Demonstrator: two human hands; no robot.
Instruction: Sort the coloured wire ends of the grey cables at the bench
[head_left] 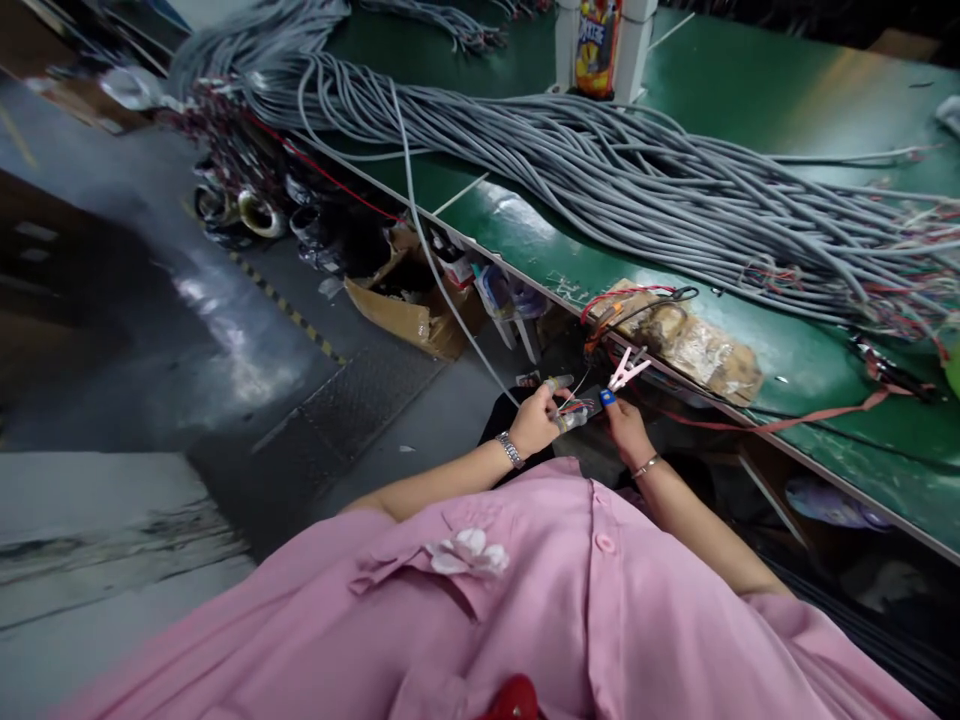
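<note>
Left grip (535,420) on grey cable (437,268), right grip (627,432) beside, forearms (442,483) angled inward

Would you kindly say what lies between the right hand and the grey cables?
The head view shows a pink clip, a taped block and green tabletop between them.

A green table (750,90) stands on grey floor (225,340), which reflects light and bears a yellow-black striped line (289,312).

A workshop: grey cables (637,180) across a workbench (750,110).
</note>
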